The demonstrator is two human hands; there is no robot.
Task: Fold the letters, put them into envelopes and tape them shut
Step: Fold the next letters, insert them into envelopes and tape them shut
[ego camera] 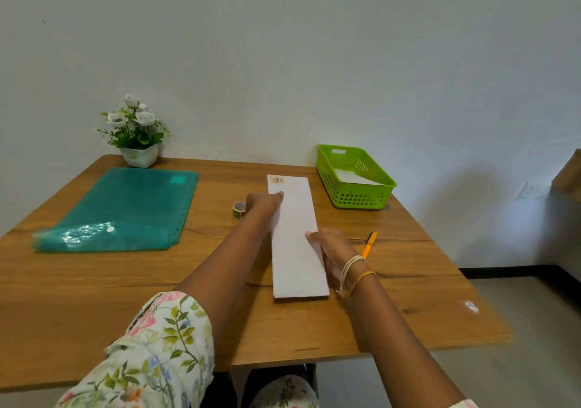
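Note:
A long white envelope [295,237] with a small orange mark at its far end lies lengthwise on the wooden table [220,307]. My left hand [264,203] holds its left edge near the far end, fingertips on the paper. My right hand [330,250] grips its right edge near the middle, thumb on top. A small roll of patterned tape [239,210] stands just left of my left hand. More white paper [355,177] lies in the green basket [355,193] at the far right.
A teal plastic folder [125,212] lies flat on the left half of the table. A potted white flower [135,131] stands in the far left corner. An orange pen [369,244] lies right of my right wrist. The wall runs behind the table.

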